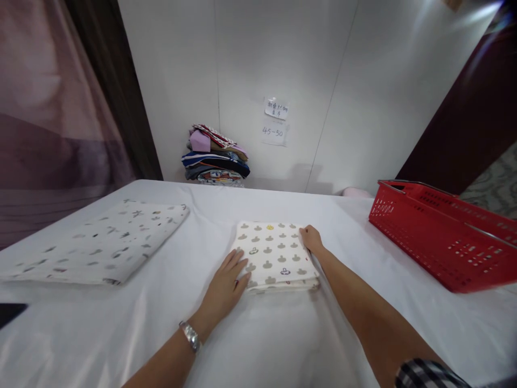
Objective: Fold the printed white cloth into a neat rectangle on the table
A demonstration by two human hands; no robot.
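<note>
a larger spotted cloth (pixel 100 245) lies flat at the left of the white table (pixel 258 334). the left hand (pixel 226 285) rests flat, fingers spread, on the near-left edge of the folded patterned cloth (pixel 274 256), which sits mid-table. behind it, a pile of clothes (pixel 216 156) leans at the wall. the right hand (pixel 311 238) touches the cloth's far-right corner, fingers curled on the edge; whether it pinches cannot be told. a red basket (pixel 444 237) stands at the right.
</note>
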